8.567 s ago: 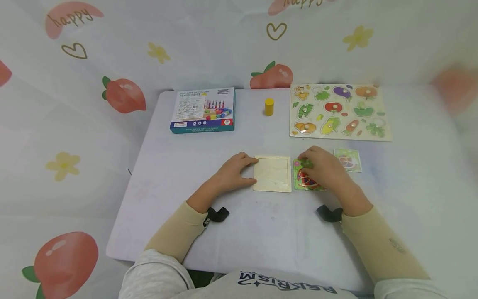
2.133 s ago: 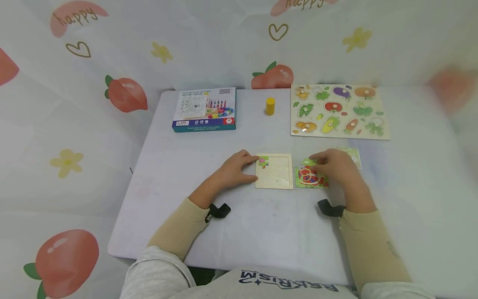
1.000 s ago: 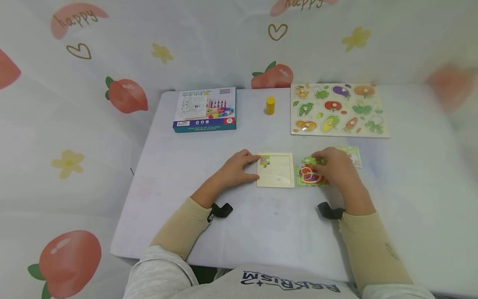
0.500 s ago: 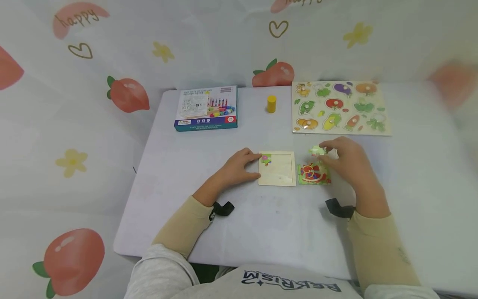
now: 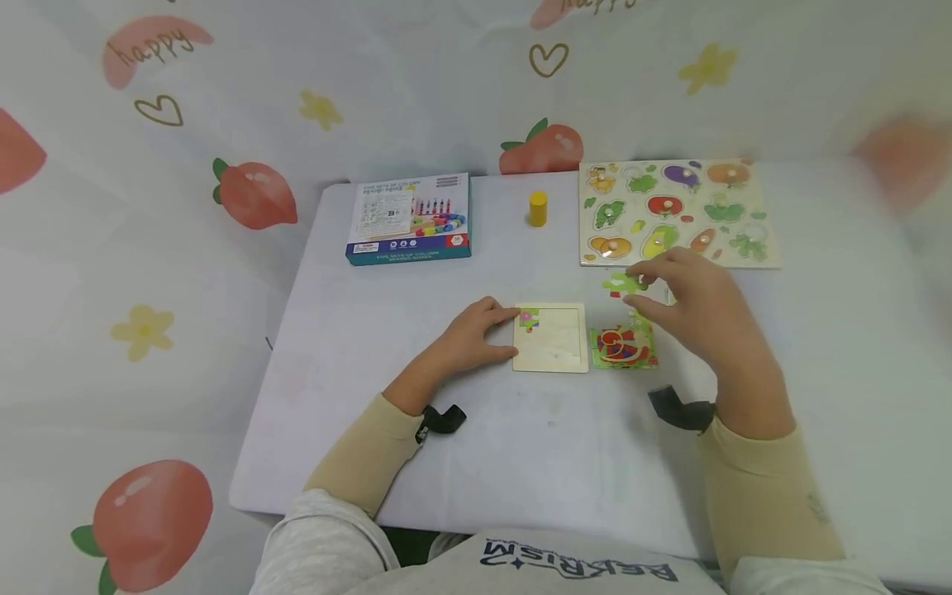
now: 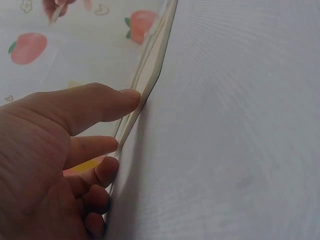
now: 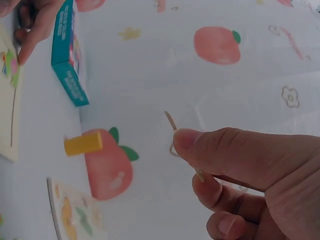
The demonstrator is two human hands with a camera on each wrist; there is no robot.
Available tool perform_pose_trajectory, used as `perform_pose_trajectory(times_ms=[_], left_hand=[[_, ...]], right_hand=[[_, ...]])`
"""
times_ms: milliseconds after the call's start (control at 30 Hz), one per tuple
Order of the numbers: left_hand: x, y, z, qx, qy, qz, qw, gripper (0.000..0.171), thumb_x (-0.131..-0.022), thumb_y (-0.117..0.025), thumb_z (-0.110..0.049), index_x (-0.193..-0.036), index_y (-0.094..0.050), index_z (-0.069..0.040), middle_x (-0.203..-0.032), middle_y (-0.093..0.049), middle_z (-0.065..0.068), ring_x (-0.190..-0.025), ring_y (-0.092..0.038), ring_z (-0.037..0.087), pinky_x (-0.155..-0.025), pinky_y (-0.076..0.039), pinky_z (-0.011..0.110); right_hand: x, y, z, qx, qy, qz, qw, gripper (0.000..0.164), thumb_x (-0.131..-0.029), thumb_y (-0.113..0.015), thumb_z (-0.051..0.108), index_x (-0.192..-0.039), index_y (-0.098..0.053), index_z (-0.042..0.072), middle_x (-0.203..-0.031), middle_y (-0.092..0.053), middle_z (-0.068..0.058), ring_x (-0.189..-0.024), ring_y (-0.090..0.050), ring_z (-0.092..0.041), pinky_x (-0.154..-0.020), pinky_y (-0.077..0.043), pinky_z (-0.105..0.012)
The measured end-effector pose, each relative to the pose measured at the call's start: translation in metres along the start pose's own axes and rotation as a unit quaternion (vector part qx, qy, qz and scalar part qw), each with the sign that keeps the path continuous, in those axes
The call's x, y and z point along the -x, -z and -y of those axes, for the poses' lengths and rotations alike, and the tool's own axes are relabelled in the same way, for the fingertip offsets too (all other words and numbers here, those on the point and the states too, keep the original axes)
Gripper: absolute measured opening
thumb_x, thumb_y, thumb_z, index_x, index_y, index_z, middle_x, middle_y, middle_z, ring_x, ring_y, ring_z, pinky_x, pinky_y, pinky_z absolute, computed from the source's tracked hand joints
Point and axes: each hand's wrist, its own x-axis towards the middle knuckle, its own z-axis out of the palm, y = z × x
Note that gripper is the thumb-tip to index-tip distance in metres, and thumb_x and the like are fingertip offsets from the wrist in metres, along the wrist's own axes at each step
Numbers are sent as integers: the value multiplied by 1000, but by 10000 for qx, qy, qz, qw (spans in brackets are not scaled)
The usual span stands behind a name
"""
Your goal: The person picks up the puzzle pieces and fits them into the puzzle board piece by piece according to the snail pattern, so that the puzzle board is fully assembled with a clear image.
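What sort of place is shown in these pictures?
Probably a play or learning corner: a white table holds a jigsaw tray and a vegetable puzzle board, before a peach-patterned backdrop.

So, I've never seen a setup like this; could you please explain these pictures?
No robot here: a person works bare-handed, wearing three cameras. The one on the head looks down over the table; one on each wrist gives a closer view. The left hand touches the edge of a wooden tray with one puzzle piece in its far left corner. The right hand pinches another piece, mostly green. More pieces lie beside the tray; farther back are a box, a yellow cylinder and a vegetable board.
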Motion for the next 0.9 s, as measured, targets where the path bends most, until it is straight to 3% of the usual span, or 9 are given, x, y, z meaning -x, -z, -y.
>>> perform_pose_trajectory(times_ms=[233, 733, 900], left_hand=[[-1, 0, 0, 13, -60, -1, 10000, 68, -91, -80, -32, -150, -54, -13, -114, -53, 1, -98, -47, 17, -85, -42, 32], [1, 2, 1, -9, -15, 16, 10000, 68, -90, -80, -32, -151, -54, -14, -114, -53, 2, -99, -48, 17, -87, -42, 32], [0, 3, 0, 23, -50, 32, 10000, 68, -91, -79, -33, -151, -54, -13, -116, -53, 2, -100, -48, 17, -87, -43, 33]], right_hand=[[-9, -7, 16, -112, 297, 24, 9995, 31, -83, -85, 7, -113, -76, 5, -95, -65, -7, -88, -56, -25, -74, -44, -41], [-29, -53, 20, -17, 239, 863, 9960, 28, -88, -83, 14, -113, -77, 4, -100, -63, -10, -87, -61, -31, -79, -49, -44], [-33, -65, 18, -61, 20, 1231, 9924, 29, -90, -81, 17, -116, -76, 5, -102, -64, -10, -93, -62, -31, -85, -49, -46]])
